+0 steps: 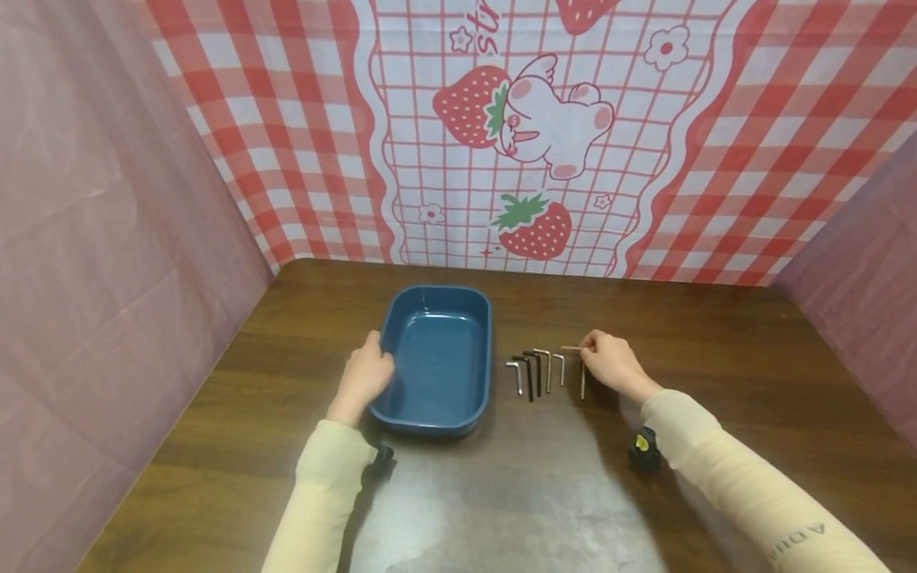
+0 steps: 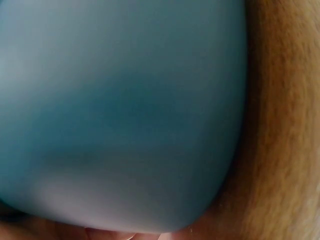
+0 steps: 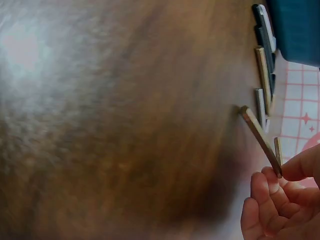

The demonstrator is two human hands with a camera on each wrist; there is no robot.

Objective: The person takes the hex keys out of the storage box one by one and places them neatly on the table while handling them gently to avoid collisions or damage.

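Note:
A deep blue rectangular dish (image 1: 437,426) with rounded corners stands on the table. My left hand (image 1: 367,370) grips its left rim; in the left wrist view the dish's blurred outer wall (image 2: 140,110) hides most of that hand. To the right, my right hand (image 1: 609,358) pinches a gold-coloured hex key (image 3: 261,140) near its bend. The long arm of that key points toward the near side in the head view. Between dish and right hand lies a row of hex keys: a silver one (image 1: 519,380), black ones (image 1: 539,376), a gold one (image 1: 549,374) and a smaller silver one (image 1: 562,371).
The brown wooden table (image 1: 501,493) reaches a red-and-white strawberry-print cloth (image 1: 530,159) at its back. Pink cloth (image 1: 107,239) hangs at both sides. A black device (image 1: 645,450) sits at the right wrist, and a dark one shows under the left wrist.

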